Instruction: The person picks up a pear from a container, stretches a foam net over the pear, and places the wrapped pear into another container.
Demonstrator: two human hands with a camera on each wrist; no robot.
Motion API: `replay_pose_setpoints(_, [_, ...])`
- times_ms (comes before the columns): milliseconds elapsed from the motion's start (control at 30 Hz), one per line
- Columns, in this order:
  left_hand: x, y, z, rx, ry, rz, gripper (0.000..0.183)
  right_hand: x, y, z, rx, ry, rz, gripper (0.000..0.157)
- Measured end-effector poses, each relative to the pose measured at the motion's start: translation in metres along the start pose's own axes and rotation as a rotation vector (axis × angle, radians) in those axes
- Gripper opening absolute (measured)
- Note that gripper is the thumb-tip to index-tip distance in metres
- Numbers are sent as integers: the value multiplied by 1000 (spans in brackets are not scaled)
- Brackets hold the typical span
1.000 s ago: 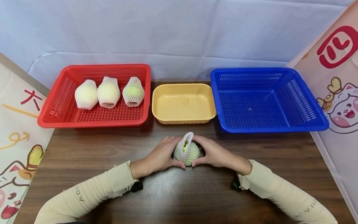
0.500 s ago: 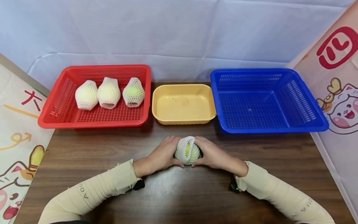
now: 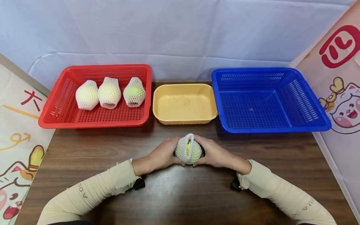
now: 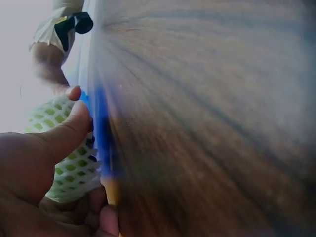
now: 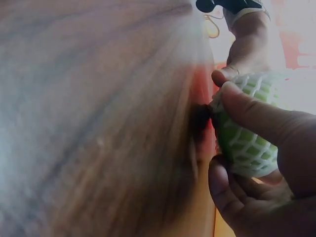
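Note:
A round green fruit in a white foam net sits between both hands near the middle of the table. My left hand grips its left side, and my right hand grips the right side, thumbs toward me. On top the net's opening is pinched into a slit, showing bare green skin. In the left wrist view the thumb lies over the netted fruit, with fingers curled beneath. The right wrist view shows the right thumb and fingers around the same netted fruit. What kind of fruit it is cannot be told.
At the back left a red basket holds three netted fruits. Beside it stands a shallow yellow tray, and right of that a blue basket. A pale cloth hangs behind; printed panels flank the wooden table.
Both hands keep hold of the netted fruit. The net's top, standing up as a pointed flap a second ago, is now lower and the slit is turned, with the fruit tilted slightly.

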State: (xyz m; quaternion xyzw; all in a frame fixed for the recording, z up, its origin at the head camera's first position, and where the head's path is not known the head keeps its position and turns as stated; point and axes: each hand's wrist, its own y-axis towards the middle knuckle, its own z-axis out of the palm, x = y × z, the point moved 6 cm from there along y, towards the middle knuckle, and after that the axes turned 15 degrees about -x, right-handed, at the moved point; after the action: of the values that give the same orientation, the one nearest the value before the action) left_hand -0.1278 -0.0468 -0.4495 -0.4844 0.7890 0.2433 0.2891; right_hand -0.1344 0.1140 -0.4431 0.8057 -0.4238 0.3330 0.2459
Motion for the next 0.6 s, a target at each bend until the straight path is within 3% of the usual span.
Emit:
replay_pose_setpoints(367, [-4, 3, -4, -28, -110, -3, 63, -1, 2, -6, -37, 41, 15, 83])
replay_pose_setpoints(600, [-5, 5, -6, -58, -149, -11, 69, 0, 3, -8, -62, 49, 13, 76])
